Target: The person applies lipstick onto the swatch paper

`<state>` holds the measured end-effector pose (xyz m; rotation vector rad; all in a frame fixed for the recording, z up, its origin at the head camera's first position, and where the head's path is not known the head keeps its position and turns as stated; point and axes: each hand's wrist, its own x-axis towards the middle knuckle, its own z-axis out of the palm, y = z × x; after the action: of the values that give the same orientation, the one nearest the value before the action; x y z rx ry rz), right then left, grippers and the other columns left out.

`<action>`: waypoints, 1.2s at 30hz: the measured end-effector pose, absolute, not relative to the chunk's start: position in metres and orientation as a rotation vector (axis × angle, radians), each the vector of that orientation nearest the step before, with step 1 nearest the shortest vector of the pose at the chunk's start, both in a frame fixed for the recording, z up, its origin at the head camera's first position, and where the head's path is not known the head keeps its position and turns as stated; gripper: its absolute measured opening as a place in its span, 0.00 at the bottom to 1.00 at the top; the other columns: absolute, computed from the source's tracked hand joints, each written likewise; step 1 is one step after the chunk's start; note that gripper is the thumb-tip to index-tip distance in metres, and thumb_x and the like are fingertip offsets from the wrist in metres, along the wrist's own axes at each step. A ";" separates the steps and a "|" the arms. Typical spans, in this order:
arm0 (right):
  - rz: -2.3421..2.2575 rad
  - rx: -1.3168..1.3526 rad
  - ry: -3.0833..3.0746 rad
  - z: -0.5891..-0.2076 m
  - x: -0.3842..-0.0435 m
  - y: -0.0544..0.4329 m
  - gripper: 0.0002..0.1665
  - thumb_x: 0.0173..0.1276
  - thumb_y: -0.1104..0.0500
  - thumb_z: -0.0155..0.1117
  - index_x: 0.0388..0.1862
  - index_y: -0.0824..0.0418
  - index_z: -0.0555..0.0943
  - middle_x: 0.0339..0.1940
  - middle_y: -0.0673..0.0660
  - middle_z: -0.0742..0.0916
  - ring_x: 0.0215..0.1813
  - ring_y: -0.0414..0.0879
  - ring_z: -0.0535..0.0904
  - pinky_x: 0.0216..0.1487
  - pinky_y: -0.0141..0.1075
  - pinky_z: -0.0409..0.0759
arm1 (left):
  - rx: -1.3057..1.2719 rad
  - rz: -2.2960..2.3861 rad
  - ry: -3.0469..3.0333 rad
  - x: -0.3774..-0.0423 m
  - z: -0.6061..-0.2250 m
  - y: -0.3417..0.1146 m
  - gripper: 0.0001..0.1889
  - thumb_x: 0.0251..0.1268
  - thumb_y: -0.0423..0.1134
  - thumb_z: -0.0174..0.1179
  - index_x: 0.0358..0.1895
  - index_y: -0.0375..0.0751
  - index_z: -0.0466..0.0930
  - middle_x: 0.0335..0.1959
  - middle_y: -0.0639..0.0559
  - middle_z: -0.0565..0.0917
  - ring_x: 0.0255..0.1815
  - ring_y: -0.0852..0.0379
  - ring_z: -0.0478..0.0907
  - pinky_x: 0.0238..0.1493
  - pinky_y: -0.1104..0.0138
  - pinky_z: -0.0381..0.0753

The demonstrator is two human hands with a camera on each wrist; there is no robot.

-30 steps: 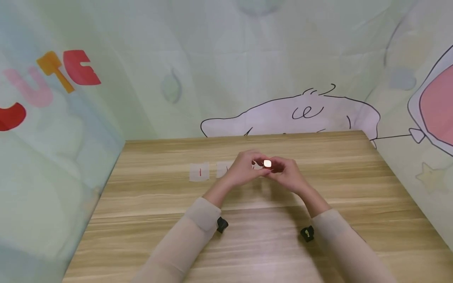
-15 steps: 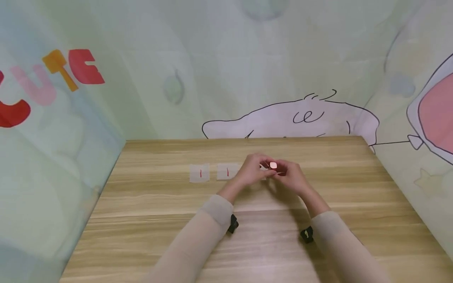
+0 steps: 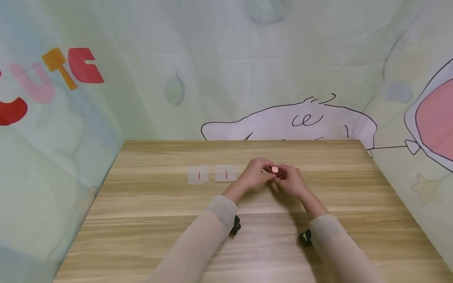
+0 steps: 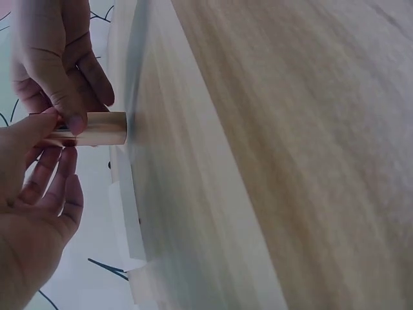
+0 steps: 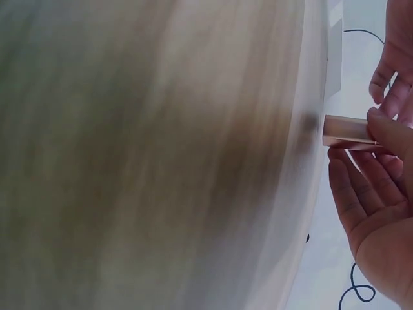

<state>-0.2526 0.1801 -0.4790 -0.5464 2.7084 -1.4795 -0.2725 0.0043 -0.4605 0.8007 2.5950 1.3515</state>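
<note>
Both hands meet over the far half of the table, on a small shiny rose-gold tube, probably a lipstick, held upright. My left hand pinches its upper part between thumb and fingers. On the other side my right hand holds it too, with thumb and fingertips. The left wrist view shows the lipstick between both hands, its lower end close to the tabletop; whether it touches cannot be told. In the right wrist view the lipstick's bottom sticks out below the fingers.
Two pale paper squares, the left one and the right one, each with a red stroke, lie left of the hands on the wooden table. Another pale piece is mostly hidden by the left hand. A printed curtain hangs behind the table.
Both hands have shifted a little to the right with the lipstick, uncovering the second paper square. Its bright top looks dimmer and pinker. Both hands keep hold of it.
</note>
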 end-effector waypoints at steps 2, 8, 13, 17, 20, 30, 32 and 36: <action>-1.470 -0.538 2.704 -0.479 -0.253 0.181 0.16 0.64 0.73 0.70 0.51 0.76 0.82 0.46 0.71 0.88 0.48 0.63 0.87 0.51 0.47 0.86 | 0.795 1.344 2.592 -0.272 -0.460 0.005 0.11 0.64 0.31 0.69 0.49 0.37 0.88 0.41 0.47 0.87 0.44 0.56 0.81 0.45 0.72 0.78; -1.410 -0.523 2.730 -0.479 -0.252 0.181 0.16 0.64 0.72 0.70 0.51 0.74 0.82 0.47 0.72 0.87 0.49 0.64 0.87 0.51 0.48 0.85 | 0.768 1.332 2.596 -0.272 -0.462 0.005 0.10 0.65 0.32 0.69 0.48 0.38 0.88 0.39 0.50 0.86 0.41 0.59 0.80 0.43 0.73 0.78; -1.373 -0.543 2.762 -0.481 -0.252 0.180 0.20 0.64 0.72 0.70 0.55 0.76 0.80 0.47 0.73 0.87 0.49 0.64 0.86 0.52 0.49 0.85 | 0.767 1.260 2.628 -0.270 -0.462 0.002 0.18 0.66 0.36 0.69 0.57 0.38 0.84 0.45 0.48 0.86 0.47 0.57 0.81 0.49 0.71 0.79; -1.372 -0.539 2.771 -0.480 -0.251 0.180 0.27 0.64 0.71 0.71 0.61 0.76 0.74 0.50 0.75 0.85 0.52 0.67 0.85 0.55 0.52 0.83 | 0.732 1.173 2.681 -0.266 -0.460 -0.007 0.27 0.68 0.44 0.68 0.68 0.41 0.76 0.59 0.47 0.82 0.59 0.54 0.78 0.61 0.65 0.77; -1.365 -0.497 2.780 -0.478 -0.250 0.180 0.31 0.65 0.67 0.72 0.63 0.74 0.72 0.54 0.75 0.84 0.58 0.67 0.82 0.59 0.56 0.80 | 0.720 1.120 2.722 -0.261 -0.456 -0.017 0.32 0.68 0.52 0.66 0.71 0.43 0.72 0.67 0.48 0.77 0.67 0.52 0.73 0.68 0.60 0.72; -1.330 -0.592 2.847 -0.461 -0.247 0.171 0.37 0.67 0.55 0.74 0.68 0.73 0.72 0.65 0.71 0.79 0.69 0.64 0.72 0.68 0.60 0.70 | 0.697 0.970 2.885 -0.248 -0.439 -0.067 0.34 0.69 0.56 0.64 0.74 0.48 0.68 0.74 0.48 0.69 0.75 0.49 0.63 0.75 0.49 0.61; -1.314 -0.618 2.865 -0.456 -0.246 0.169 0.35 0.67 0.55 0.74 0.66 0.73 0.74 0.63 0.70 0.80 0.67 0.63 0.74 0.68 0.60 0.70 | 0.676 0.957 2.902 -0.245 -0.436 -0.077 0.34 0.69 0.55 0.64 0.74 0.49 0.68 0.74 0.48 0.69 0.75 0.48 0.63 0.75 0.49 0.60; -1.300 -0.651 2.881 -0.450 -0.243 0.166 0.32 0.66 0.56 0.74 0.62 0.73 0.76 0.60 0.70 0.83 0.65 0.63 0.77 0.66 0.59 0.71 | 0.668 0.928 2.928 -0.240 -0.432 -0.091 0.34 0.68 0.56 0.64 0.74 0.47 0.69 0.72 0.48 0.70 0.74 0.48 0.65 0.74 0.49 0.61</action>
<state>-0.2434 0.1660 -0.4496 -0.6508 2.8811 -1.2998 -0.2403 -0.0914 -0.4320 0.6684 2.9282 0.9279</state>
